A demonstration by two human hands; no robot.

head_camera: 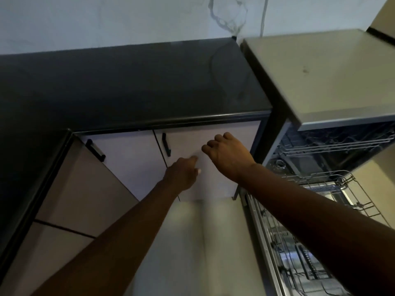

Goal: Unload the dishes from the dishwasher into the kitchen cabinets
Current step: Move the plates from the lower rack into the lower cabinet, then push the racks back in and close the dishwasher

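Two large bodies fill our view: the dark worktop (132,82) with pale cabinet doors beneath it, and the open dishwasher (320,135) on our right, its lower rack (333,201) pulled out over the dropped door. We cannot make out any dish in the racks; the wire baskets are blurred and look largely bare, so we judge that the unloading is far along or that what remains lies out of sight. Both arms reach forward to the right-hand cabinet door (213,167), which stands closed. Its black bar handle (166,147) runs upright along the door's left edge, long axis vertical, and lies just left of and slightly above our left hand (181,174). That hand is the nearer of the two, loosely curled with the thumb showing, gripping nothing. Our right hand (226,154) is curled into a loose fist against the door face, also holding nothing. We judge that the next move turns on the left hand shifting a little leftward and upward to close round the handle. A second, similar handle (95,150) sits on the neighbouring door, well apart.
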